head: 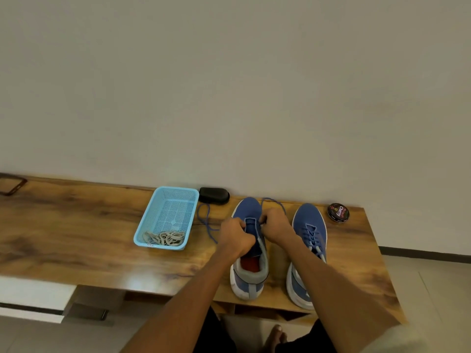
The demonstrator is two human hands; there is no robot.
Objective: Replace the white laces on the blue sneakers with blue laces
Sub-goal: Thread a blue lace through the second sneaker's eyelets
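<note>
Both hands work a blue lace [207, 226] into the left sneaker [248, 253] on a wooden bench [76, 230].

The only writing I can read is "Cherry" on the lid of a small round black tin [338, 212] at the far right of the bench. The left hand [235, 235] has its fingers curled on the left side of the sneaker's tongue, and the right hand [276, 226] pinches the lace at the eyelets; the thin cord makes loops on the wood to the left and behind the toe. The right sneaker [308, 248], blue knit with a white sole, already has blue laces. A light blue plastic basket [153, 215] with mesh walls holds the flat white laces [164, 238] at its near end. A black oval object [214, 195] lies behind it, near the wall.
</note>
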